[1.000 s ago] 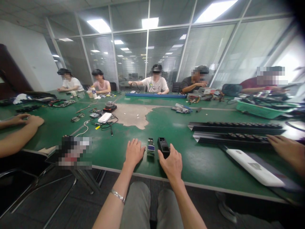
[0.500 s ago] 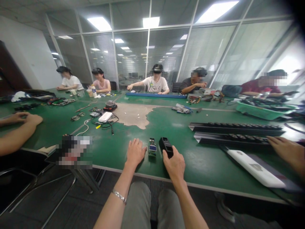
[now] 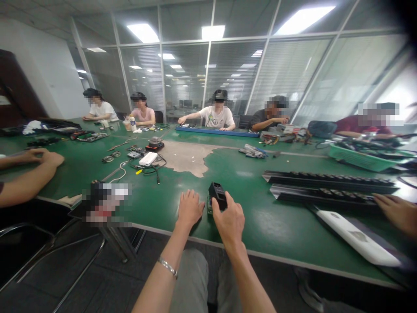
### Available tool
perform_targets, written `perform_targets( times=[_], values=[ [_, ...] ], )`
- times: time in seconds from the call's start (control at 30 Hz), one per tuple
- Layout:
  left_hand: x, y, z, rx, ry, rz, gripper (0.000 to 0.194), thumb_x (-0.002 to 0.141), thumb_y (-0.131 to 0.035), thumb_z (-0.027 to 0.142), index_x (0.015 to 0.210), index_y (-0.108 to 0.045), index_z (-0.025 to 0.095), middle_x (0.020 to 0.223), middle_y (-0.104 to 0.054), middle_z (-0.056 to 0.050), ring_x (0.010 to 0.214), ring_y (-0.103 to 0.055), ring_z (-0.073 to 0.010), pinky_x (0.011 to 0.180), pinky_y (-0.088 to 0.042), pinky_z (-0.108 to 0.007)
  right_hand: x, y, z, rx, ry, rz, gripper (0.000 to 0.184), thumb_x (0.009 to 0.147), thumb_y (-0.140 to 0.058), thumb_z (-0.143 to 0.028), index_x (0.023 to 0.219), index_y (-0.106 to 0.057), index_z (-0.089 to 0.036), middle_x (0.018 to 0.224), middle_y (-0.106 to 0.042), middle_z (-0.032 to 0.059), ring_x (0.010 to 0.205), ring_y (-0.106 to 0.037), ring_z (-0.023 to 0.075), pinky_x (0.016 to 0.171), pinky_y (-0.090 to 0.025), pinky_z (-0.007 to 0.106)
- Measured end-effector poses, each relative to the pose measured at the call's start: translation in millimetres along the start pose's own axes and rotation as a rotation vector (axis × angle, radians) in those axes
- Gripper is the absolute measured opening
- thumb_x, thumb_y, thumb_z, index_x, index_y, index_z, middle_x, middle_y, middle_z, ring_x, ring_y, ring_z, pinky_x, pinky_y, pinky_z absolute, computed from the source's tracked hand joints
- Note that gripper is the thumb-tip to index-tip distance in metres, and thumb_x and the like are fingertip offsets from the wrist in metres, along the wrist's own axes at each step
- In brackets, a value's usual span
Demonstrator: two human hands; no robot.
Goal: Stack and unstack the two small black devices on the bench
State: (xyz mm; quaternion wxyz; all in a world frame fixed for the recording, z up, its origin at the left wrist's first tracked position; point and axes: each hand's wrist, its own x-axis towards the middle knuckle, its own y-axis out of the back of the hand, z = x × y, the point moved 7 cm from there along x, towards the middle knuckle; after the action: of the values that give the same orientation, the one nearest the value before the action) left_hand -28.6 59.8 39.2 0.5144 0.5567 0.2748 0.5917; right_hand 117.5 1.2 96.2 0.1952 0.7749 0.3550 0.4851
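Observation:
My right hand point(image 3: 229, 221) grips a black plastic housing point(image 3: 217, 194) by its sides, thumb on the left and fingers on the right. The housing is over or right against a small green circuit-board assembly point(image 3: 209, 206), and only the board's left edge shows past it. Whether the two touch I cannot tell. My left hand point(image 3: 190, 206) lies palm down on the green table point(image 3: 260, 230), just left of the board. Its fingers are stretched out and hold nothing; a metal bracelet point(image 3: 168, 268) circles the wrist.
Two long black rails point(image 3: 329, 193) and a white elongated device point(image 3: 356, 237) lie at the right, near another person's hand point(image 3: 395, 211). Left of centre are a white box point(image 3: 148, 158) and cables. A green basket point(image 3: 365, 158) stands far right. Several people sit around the table.
My right hand has carried the black housing left, from beside the circuit-board assembly to over it, covering most of it. My left hand stays by the board. The view has shifted slightly.

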Motion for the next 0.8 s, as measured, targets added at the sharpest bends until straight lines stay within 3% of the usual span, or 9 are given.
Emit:
perform_targets(
  times=[0.33, 0.8],
  values=[
    [-1.3, 3.0, 0.1, 0.001, -0.006, 0.014, 0.038, 0.096, -0.042, 0.046, 0.119, -0.058, 0.020, 0.138, -0.053, -0.013, 0.134, -0.041, -0.0293, 0.113, -0.028, -0.051, -4.7, -5.0, -18.4, -0.137, 0.022, -0.064, 0.052, 0.091, -0.049, -0.046, 0.130, -0.054, -0.012, 0.101, -0.069, 0.0140, 0.094, -0.057, 0.0265, 0.076, -0.039, 0.033],
    [0.3, -2.1, -0.6, 0.007, -0.003, 0.001, 0.039, 0.097, -0.042, 0.045, 0.122, -0.057, 0.020, 0.139, -0.051, -0.013, 0.136, -0.039, -0.0289, 0.113, -0.026, -0.052, -5.6, -11.1, -15.4, -0.189, 0.026, -0.157, 0.042, 0.091, -0.052, -0.045, 0.122, -0.057, -0.017, 0.099, -0.070, 0.0106, 0.090, -0.058, 0.0253, 0.073, -0.036, 0.032]
  ],
)
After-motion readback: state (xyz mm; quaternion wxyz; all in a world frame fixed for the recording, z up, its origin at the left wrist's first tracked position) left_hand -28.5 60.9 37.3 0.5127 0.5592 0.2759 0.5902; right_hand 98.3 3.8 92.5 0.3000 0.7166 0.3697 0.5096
